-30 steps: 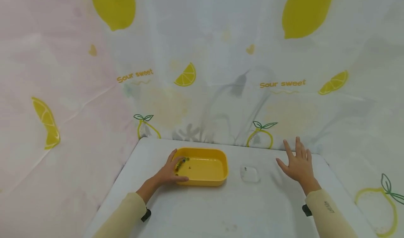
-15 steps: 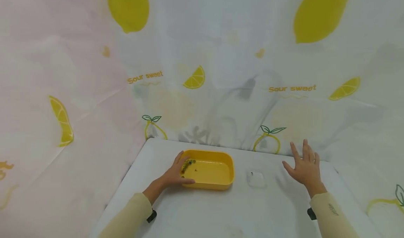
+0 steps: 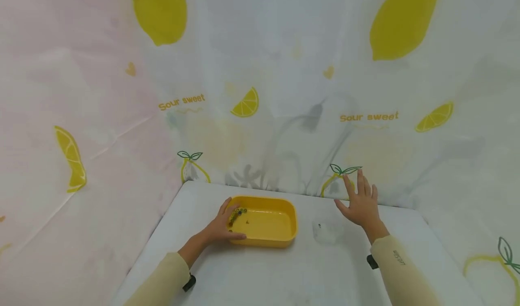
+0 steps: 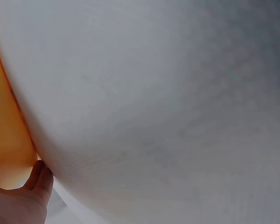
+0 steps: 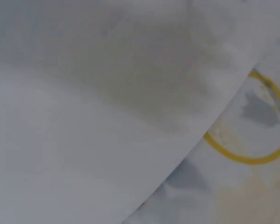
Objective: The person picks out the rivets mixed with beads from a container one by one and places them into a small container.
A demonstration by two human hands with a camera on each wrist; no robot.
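A yellow rectangular tray (image 3: pixel 270 243) stands on the white table, with several small dark and greenish beads (image 3: pixel 239 211) gathered at its left end. My left hand (image 3: pixel 217 227) holds that end, thumb along the front rim and fingers at the back left corner. In the left wrist view, fingertips (image 4: pixel 44 179) meet the tray's yellow side (image 4: pixel 9 130). To the tray's right lies a small clear dish (image 3: pixel 325 233) with a dark speck in it. Above and right of the dish, my right hand (image 3: pixel 363 206) hovers with fingers spread, holding nothing; its own wrist view does not show it.
The white tabletop (image 3: pixel 260 274) runs back to a hanging cloth (image 3: pixel 276 152) printed with lemons, which also encloses both sides. A single tiny brown bit (image 3: pixel 247 222) lies apart from the beads on the tray's floor.
My right hand has moved left, closer to the clear dish, its fingers still spread. The left hand keeps its place on the tray. The head view has shifted slightly.
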